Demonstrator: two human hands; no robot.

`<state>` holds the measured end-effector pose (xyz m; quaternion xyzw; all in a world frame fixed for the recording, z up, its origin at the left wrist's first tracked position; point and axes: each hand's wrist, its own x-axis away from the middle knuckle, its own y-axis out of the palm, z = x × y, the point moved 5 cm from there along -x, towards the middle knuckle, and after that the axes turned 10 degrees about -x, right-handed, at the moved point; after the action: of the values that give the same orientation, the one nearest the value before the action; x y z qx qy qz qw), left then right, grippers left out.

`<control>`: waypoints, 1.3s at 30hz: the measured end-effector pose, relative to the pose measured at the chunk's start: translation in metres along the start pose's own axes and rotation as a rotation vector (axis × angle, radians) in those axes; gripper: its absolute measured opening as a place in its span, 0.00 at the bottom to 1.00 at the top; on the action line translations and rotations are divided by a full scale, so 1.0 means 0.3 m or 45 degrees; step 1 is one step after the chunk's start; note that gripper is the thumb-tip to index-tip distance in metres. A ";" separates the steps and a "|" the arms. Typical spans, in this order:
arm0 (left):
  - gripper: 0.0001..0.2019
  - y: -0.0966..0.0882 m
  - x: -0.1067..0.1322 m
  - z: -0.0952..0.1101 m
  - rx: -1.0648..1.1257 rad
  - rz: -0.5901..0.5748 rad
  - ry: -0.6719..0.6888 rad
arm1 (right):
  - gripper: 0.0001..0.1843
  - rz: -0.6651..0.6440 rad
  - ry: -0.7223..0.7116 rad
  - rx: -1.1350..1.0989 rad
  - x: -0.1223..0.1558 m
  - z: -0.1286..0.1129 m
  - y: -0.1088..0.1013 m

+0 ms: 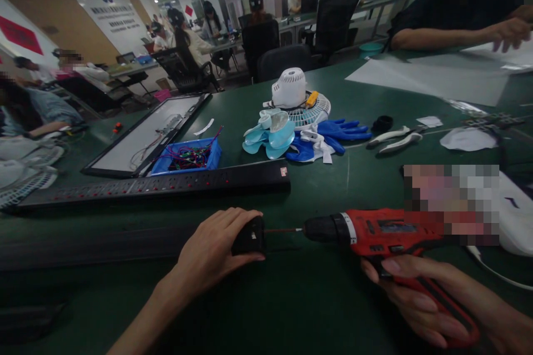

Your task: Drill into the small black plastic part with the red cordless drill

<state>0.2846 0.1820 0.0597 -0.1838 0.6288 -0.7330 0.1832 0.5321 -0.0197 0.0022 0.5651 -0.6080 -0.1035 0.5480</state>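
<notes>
My left hand (214,249) is closed round the end of a long black bar (125,241) that lies flat along the near green table (291,299). My right hand (425,294) grips the handle of a red and black cordless drill (375,230), held sideways. The drill's thin bit (283,229) points left and meets the bar's end cap (250,236) beside my left fingers.
A second long black power strip (158,183) lies just behind. Further back sit a blue tray of wires (187,155), a flat panel (145,136), fan parts (291,100), blue gloves (337,133) and pliers (395,138). Another person's arm (458,36) rests at the far right.
</notes>
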 end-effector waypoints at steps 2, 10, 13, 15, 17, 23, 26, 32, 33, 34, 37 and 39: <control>0.34 0.000 0.000 0.000 0.003 -0.004 0.001 | 0.15 -0.013 0.003 0.032 -0.002 0.002 -0.012; 0.34 -0.003 0.002 0.004 0.012 -0.016 -0.010 | 0.15 -0.043 0.034 0.007 -0.017 -0.003 0.001; 0.34 0.001 0.004 0.003 0.006 -0.022 -0.006 | 0.17 -0.055 0.036 -0.054 -0.020 -0.007 0.008; 0.34 0.002 0.003 0.003 -0.001 -0.017 0.006 | 0.18 -0.046 0.025 0.002 -0.016 -0.008 0.006; 0.34 0.001 0.001 0.003 -0.001 -0.010 0.019 | 0.17 -0.008 0.011 0.158 -0.006 -0.012 0.004; 0.34 -0.011 -0.003 0.012 0.007 0.007 0.047 | 0.18 0.119 -0.034 0.422 0.021 -0.033 0.018; 0.33 -0.014 -0.003 0.016 0.008 0.007 0.044 | 0.18 0.070 -0.014 0.223 0.011 -0.020 0.034; 0.34 -0.008 -0.009 0.019 -0.011 0.033 0.052 | 0.17 -0.010 0.023 0.069 -0.004 -0.009 0.048; 0.34 -0.007 -0.010 0.019 -0.014 0.035 0.056 | 0.16 -0.008 0.030 0.056 -0.005 -0.012 0.043; 0.34 -0.006 -0.010 0.019 -0.018 0.038 0.059 | 0.16 0.003 0.039 0.052 -0.006 -0.016 0.036; 0.33 -0.005 -0.009 0.018 -0.035 0.045 0.052 | 0.15 0.021 0.055 0.105 -0.008 -0.026 0.014; 0.33 -0.007 -0.008 0.018 -0.053 0.051 0.050 | 0.15 0.034 0.051 0.118 -0.008 -0.028 0.006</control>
<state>0.2891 0.1789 0.0623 -0.1605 0.6509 -0.7194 0.1815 0.5371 -0.0130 0.0054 0.5835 -0.6086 -0.0566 0.5347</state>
